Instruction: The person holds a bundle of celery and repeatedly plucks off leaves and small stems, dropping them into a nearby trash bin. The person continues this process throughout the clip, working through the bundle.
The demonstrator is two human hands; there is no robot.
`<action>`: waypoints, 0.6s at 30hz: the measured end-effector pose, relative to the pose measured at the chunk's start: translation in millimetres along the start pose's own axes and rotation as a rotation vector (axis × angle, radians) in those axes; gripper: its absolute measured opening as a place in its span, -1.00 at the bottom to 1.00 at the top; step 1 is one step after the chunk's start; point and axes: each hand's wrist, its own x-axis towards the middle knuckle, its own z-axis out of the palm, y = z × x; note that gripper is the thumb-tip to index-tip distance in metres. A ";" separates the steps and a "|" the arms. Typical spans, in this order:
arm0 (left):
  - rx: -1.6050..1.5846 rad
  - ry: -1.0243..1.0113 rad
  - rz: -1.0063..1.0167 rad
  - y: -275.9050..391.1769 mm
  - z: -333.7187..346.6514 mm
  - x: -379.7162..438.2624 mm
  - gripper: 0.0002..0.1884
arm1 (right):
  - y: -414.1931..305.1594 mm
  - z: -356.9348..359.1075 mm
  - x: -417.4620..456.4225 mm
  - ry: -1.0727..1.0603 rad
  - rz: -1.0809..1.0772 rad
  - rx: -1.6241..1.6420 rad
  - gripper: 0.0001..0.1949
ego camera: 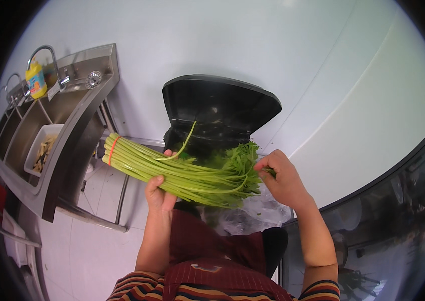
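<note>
A bunch of thin-stalked celery (197, 178) lies across my left hand (159, 193), which grips it around the middle of the stalks. An orange band (113, 150) binds the cut ends at the left. One loose stalk (189, 140) bends up out of the bunch. At the leafy end on the right, my right hand (284, 180) has its fingers pinched together, with a bit of dark green leaf (270, 172) showing at them. Beneath and beyond the celery stands a black bin with its lid (220, 99) raised; the bunch hides much of its mouth.
On the left is a stainless steel sink (73, 99) with a curved faucet (51, 50) and a yellow pump bottle (36, 81). A white tub (30, 160) of pale strips sits in one basin. Clear plastic (259, 210) lies below the leaves. A dark glossy surface (381, 210) curves along the right.
</note>
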 end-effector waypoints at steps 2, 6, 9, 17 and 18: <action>-0.001 0.002 0.007 -0.8 0.6 -0.9 -0.22 | -1.7 -1.9 -0.1 0.015 0.025 -0.035 -0.86; -0.015 -0.002 0.028 -2.9 3.7 -1.3 -0.22 | 0.3 1.5 -2.3 0.161 -0.001 -0.058 -0.89; -0.029 -0.025 0.021 -4.2 6.4 -1.3 -0.21 | -4.9 7.5 7.2 0.164 -0.127 -0.035 -0.87; -0.056 -0.039 0.013 -4.6 7.9 -2.4 -0.17 | 17.3 39.4 -5.3 -0.029 -0.187 -0.348 -0.87; -0.058 -0.034 0.015 -5.1 7.2 -2.5 -0.17 | 17.4 39.3 -6.8 -0.022 -0.172 -0.308 -0.86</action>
